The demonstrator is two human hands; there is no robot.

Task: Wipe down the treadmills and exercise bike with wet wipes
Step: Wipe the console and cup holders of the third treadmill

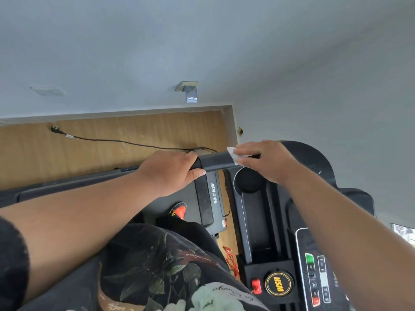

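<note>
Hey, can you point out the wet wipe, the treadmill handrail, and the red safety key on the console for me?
wet wipe (232,155): head view, on the white corner showing beside the right hand.
treadmill handrail (215,162): head view, on the bare black stretch between the two hands.
red safety key (256,285): head view, on its red body beside the round yellow logo.

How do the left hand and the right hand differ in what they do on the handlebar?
The left hand grips the bare handlebar, fingers curled round it; the right hand lies over it and presses a white wipe onto it. The left hand holds the bar's end; the right hand is nearer the console. Both rest on the same bar.
</note>
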